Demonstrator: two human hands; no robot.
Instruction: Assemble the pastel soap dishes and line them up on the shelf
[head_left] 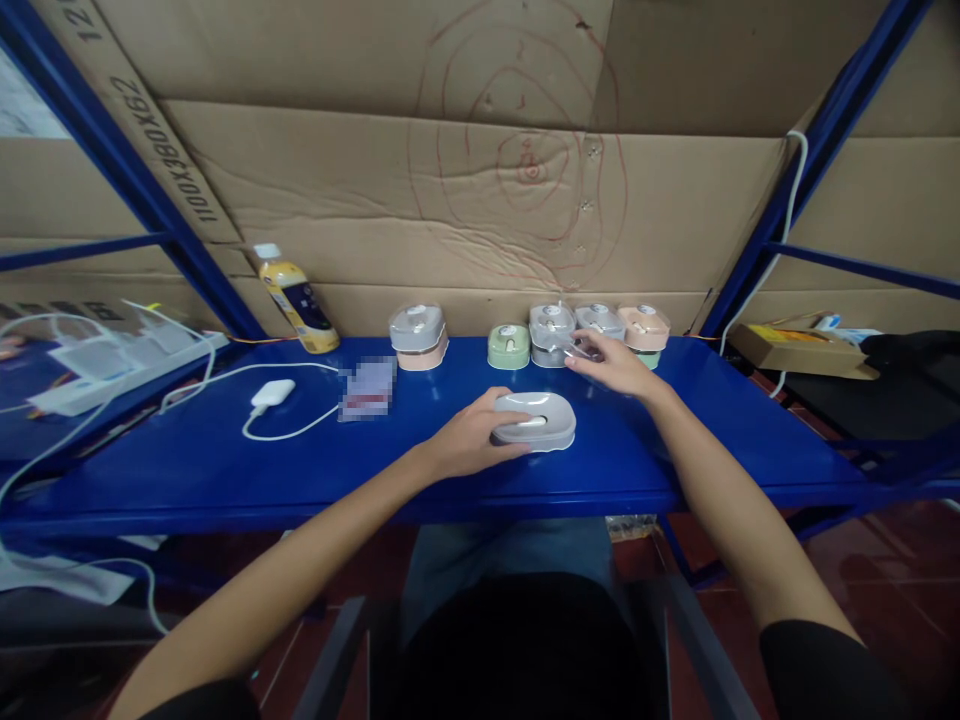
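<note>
A grey oval box (564, 432) with a small white piece at its centre rests near the front of the blue table. My left hand (476, 432) grips the box by its left end, thumb along the near side and a finger reaching over the top. Farther back, my right hand (611, 362) has its fingers pinched around a see-through, shiny piece, which looks like clear plastic. That hand is right beside a stack of grey boxes (553, 325) and partly covers the boxes behind it.
Along the cardboard wall stand a green box (508, 347), a grey-over-pink stack (418, 335), another grey box (600, 320) and a pink-over-green stack (646, 328). To the left are a yellow bottle (300, 305), a white charger (271, 393) with cable and a blurred packet (369, 388).
</note>
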